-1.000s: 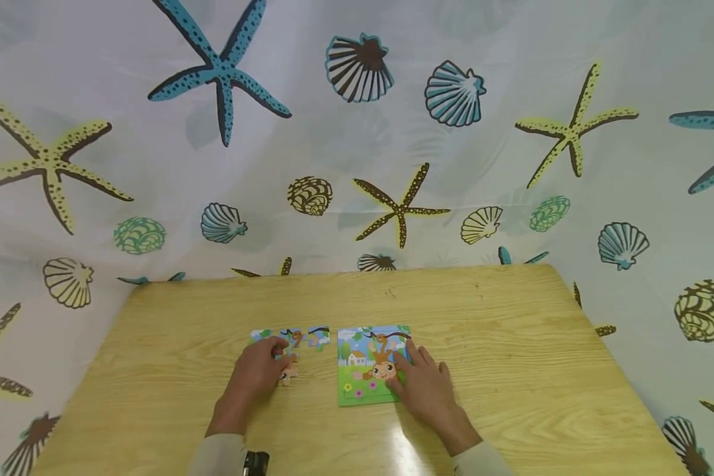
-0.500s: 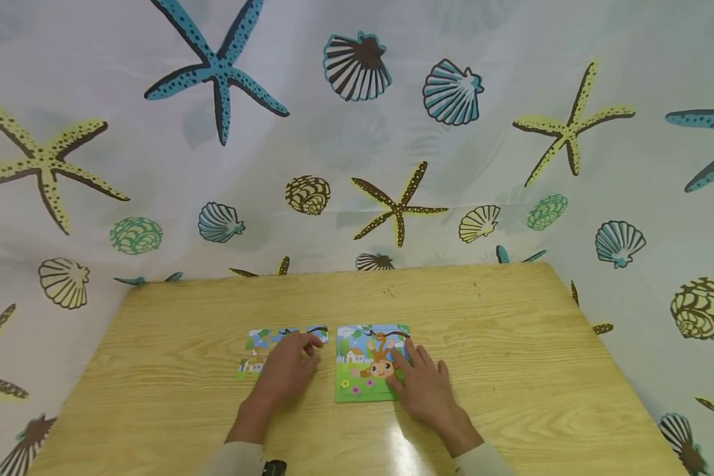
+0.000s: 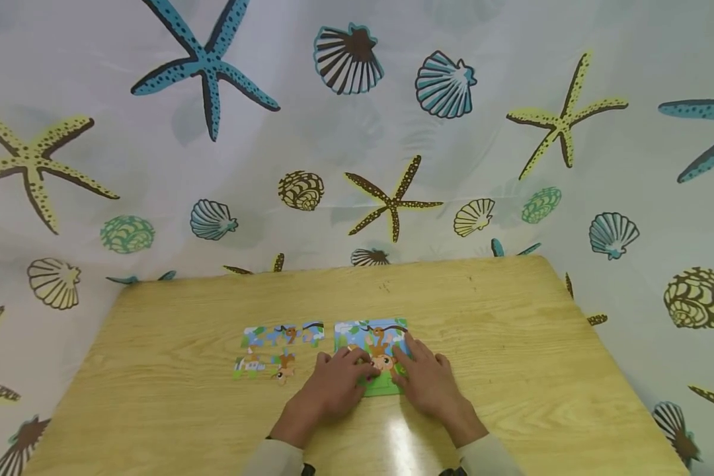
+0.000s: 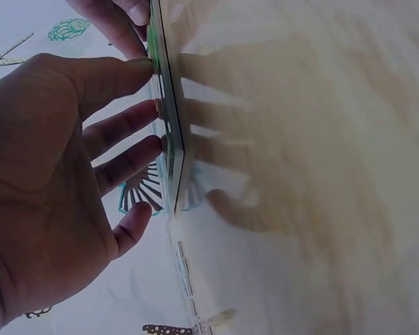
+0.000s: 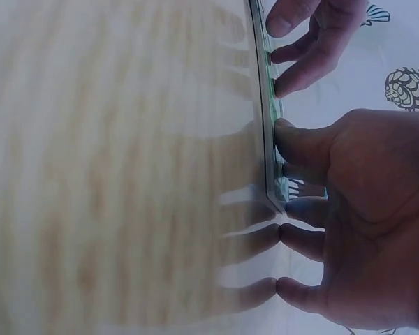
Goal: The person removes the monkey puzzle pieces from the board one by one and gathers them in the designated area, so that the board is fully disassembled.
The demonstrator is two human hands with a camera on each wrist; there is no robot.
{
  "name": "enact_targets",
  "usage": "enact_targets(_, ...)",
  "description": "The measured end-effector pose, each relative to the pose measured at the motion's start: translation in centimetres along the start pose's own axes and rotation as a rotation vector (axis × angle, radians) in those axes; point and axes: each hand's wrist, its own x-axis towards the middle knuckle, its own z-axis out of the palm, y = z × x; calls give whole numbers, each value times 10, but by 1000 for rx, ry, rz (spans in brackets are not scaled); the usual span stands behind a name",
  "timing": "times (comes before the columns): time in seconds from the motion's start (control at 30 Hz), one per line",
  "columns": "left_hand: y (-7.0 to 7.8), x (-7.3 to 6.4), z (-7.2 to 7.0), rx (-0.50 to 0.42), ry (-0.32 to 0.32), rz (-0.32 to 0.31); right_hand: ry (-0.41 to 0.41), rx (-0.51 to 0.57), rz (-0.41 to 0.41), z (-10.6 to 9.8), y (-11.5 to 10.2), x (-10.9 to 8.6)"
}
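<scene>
A square picture puzzle (image 3: 387, 389) of an upside-down monkey, a house and flowers lies on the wooden table in the head view. Over its left half is my left hand (image 3: 338, 383), hiding the house; thumb and several fingertips touch its face in the left wrist view, with no object visible between them. My right hand (image 3: 431, 380) rests at the right edge. In the right wrist view its thumb (image 5: 293, 139) presses the puzzle face, while other fingertips touch the tabletop beside it. Left of the puzzle lie loose-looking jigsaw pieces (image 3: 282, 335) in two rows, including a monkey-face piece (image 3: 282, 374).
The light wooden table (image 3: 482, 317) extends around the puzzle on all sides. Behind it and along both sides hangs a pale cloth (image 3: 262, 145) printed with starfish and shells.
My left hand has moved right, from over the loose pieces onto the puzzle's left half, uncovering those pieces. My right hand stays at the puzzle's right edge. The head view has shifted slightly.
</scene>
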Motion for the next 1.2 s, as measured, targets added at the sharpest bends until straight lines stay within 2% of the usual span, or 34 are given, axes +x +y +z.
enact_targets(0.1,0,2,0,9,37,-15,7,1,1,0,1,1)
enact_targets(0.2,1,5,0,-14,75,-58,6,29,-3,1,2,2)
enact_targets(0.33,7,19,0,-77,116,-128,20,89,8,4,4,2)
enact_targets(0.57,19,46,1,-86,84,-158,34,108,92,9,4,4)
enact_targets(0.83,25,61,2,-89,40,-229,12,101,145,6,1,4)
enact_targets(1.03,24,70,5,-161,15,-259,13,132,161,5,-1,4)
enact_targets(1.2,20,73,9,-305,54,-228,18,125,169,4,1,4)
